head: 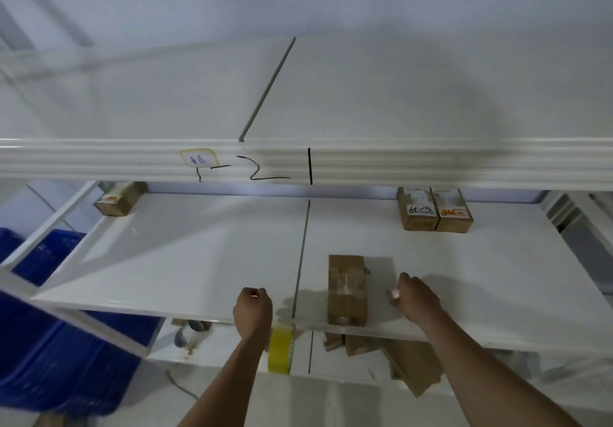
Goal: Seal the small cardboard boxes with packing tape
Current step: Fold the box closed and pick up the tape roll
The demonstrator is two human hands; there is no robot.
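At the far left, below the white metal shelf [185, 261], blue ribbed plastic crates [49, 343] stand stacked, and a small cardboard box [120, 198] sits at the shelf's back corner. My left hand [252, 314] hovers at the front edge with fingers curled, holding nothing I can make out; a yellow tape roll [280, 349] hangs around that wrist. Just right of the shelf seam stands a tall brown box [347, 289], glossy tape across its top. My right hand [416, 299] is beside it, fingers loosely bent, not touching. Two labelled boxes [434, 209] sit behind
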